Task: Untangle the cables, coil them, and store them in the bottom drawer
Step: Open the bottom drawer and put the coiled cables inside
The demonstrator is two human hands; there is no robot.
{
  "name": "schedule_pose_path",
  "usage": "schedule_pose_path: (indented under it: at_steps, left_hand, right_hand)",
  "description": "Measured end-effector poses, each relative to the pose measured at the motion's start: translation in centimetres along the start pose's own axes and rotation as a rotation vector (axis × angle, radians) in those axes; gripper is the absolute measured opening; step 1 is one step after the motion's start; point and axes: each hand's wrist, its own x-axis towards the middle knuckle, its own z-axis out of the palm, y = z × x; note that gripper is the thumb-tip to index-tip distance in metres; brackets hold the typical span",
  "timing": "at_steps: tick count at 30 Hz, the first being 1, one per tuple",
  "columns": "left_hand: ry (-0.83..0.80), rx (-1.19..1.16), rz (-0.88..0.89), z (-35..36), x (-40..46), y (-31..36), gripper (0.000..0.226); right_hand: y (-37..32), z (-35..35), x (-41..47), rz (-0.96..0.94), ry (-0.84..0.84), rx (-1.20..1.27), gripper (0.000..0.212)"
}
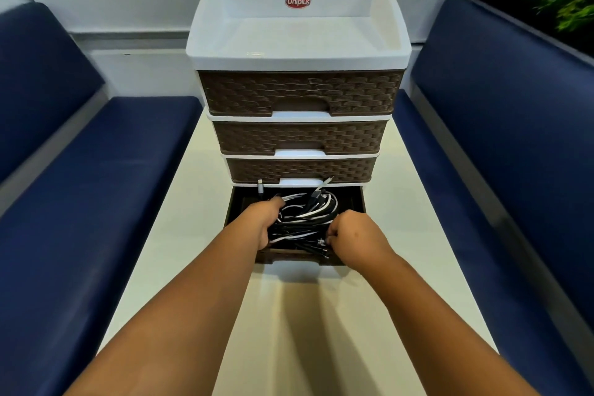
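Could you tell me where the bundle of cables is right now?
In the head view, the cables lie in the open bottom drawer, between the left hand and right hand.

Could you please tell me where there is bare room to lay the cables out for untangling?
The table is bare between the forearms, in front of the bottom drawer, and in strips beside the drawer unit. The white top tray looks bare. The drawer is crowded: cables, left hand, right hand.
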Motion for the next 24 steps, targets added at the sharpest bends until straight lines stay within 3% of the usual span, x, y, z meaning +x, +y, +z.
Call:
schedule_pose_path:
  at_steps: [5, 7, 9, 11, 16, 24]
  left_hand:
    - [0.041, 0.198, 0.087, -0.7, -0.4, 0.4, 0.078]
    - [0.078, 0.281, 0.121, -1.2, -0.7, 0.9, 0.080]
    - [0.122, 0.345, 0.150, -1.6, -0.9, 1.3, 0.078]
    - [0.220, 0.422, 0.226, -1.8, -1.3, 1.3, 0.067]
    - [0.529, 0.505, 0.552, -1.9, -1.9, -0.5, 0.028]
    - [0.579, 0.505, 0.615, -2.0, -1.6, -1.2, 0.017]
  right_hand:
    - [0.9, -2.1, -2.5, -0.095, 0.110, 0.203, 0.018]
    - [0.4, -2.1, -3.8, -0.154, 0.081, 0.310, 0.024]
    - [0.2, -1.2, -4.1, -0.229, 0.024, 0.284, 0.032]
    - [0.2, -0.5, -3.8, -0.272, 0.054, 0.205, 0.022]
    - [0.1, -0.4, -2.6, -0.190, 0.064, 0.193, 0.015]
    - [-0.3, -0.1, -0.6, 0.019, 0.017, 0.182, 0.010]
